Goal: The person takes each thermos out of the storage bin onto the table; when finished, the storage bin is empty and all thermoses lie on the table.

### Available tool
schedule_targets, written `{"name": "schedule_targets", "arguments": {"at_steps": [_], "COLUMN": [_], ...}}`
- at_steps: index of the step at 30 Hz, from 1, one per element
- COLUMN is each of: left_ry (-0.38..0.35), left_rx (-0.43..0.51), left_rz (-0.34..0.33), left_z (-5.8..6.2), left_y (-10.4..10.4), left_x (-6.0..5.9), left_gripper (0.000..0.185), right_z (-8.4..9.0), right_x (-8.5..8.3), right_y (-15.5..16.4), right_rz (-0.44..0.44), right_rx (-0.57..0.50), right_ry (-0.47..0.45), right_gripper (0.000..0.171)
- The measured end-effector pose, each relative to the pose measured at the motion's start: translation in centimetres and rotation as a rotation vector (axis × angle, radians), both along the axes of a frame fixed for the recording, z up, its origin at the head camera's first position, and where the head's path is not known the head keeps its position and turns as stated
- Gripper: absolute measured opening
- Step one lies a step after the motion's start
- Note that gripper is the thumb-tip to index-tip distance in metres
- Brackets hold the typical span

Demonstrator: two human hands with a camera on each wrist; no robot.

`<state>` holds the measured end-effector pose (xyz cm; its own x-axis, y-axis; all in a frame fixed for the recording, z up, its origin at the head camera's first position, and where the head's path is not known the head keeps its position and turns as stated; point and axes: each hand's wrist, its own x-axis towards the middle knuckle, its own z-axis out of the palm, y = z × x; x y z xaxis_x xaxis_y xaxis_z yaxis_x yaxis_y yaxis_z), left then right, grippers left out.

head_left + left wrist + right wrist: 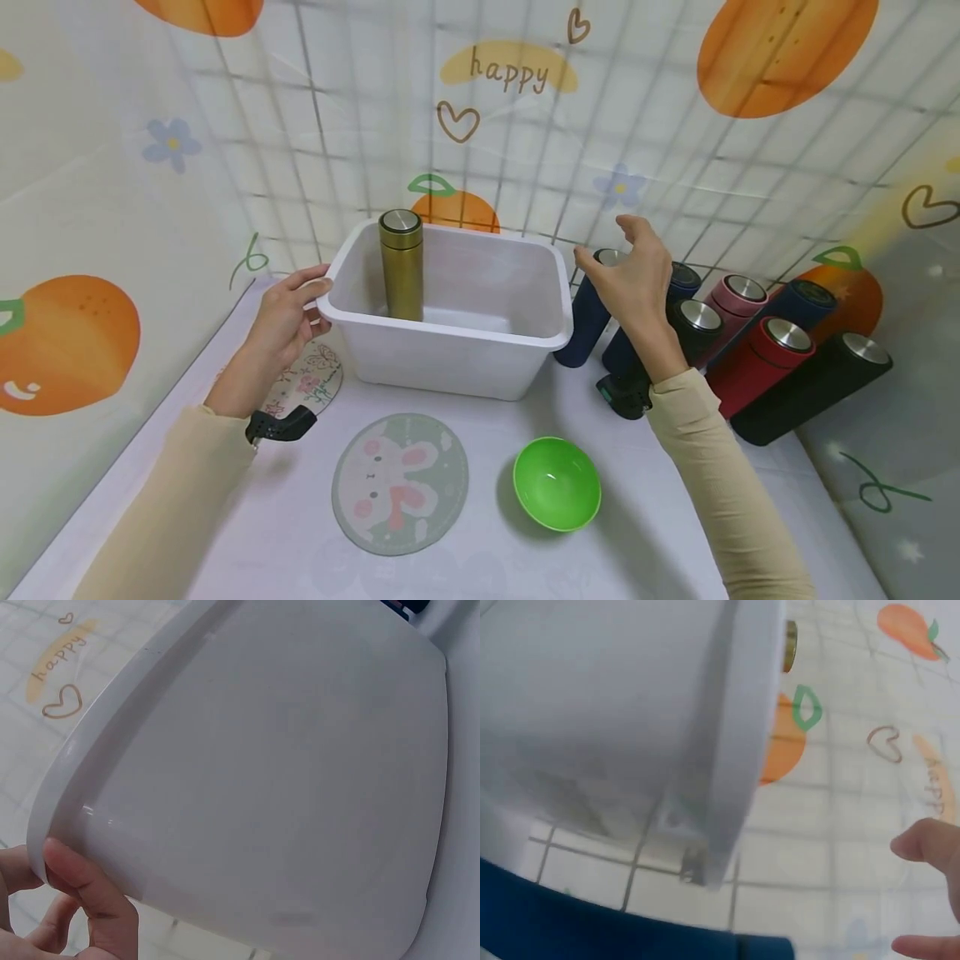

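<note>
A white plastic bin (450, 358) stands at the back of the table with a gold thermos bottle (402, 271) upright inside, near its left end. My left hand (285, 312) grips the bin's left rim; the left wrist view shows thumb and fingers (94, 889) on either side of that lip. Above the dark blue thermos (587, 325) at the bin's right end, my right hand (636, 275) hovers, thumb and fingers spread with nothing between them. In the right wrist view, the blue bottle (630, 922) lies across the lower left, below the bin's rim.
Right of the bin stand several thermoses, among them a pink one (735, 300), a red one (765, 358) and a black one (813, 387). A green bowl (557, 483) and a round rabbit mat (400, 483) lie in front. A floral mat (318, 379) is partly under the left arm.
</note>
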<state>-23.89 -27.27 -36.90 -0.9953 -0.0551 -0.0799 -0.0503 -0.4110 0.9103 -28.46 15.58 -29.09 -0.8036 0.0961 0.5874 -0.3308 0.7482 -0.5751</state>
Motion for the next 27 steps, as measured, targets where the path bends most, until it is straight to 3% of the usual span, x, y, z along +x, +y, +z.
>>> {"name": "schedule_targets", "arguments": {"at_steps": [12,17,27], "left_ry": [-0.001,0.004,-0.005], "left_rx": [0.011,-0.025,-0.029], "left_rz": [0.006,0.007,0.009], "left_z": [0.1,0.2,0.0], "left_y": [0.1,0.4,0.1], "left_x": [0.1,-0.1,0.1], "left_gripper": [0.039,0.043,0.041], "right_z": [1.5,1.9,2.3], "right_x": [0.2,0.1,-0.7], "right_y": [-2.8,-3.5,-5.9], "right_rz": [0.107,0.139,0.182], "right_rx": [-0.067,-0.092,-0.057], "right_ry": [0.043,0.066,0.032], "right_gripper": [0.058,0.055,0.054]}}
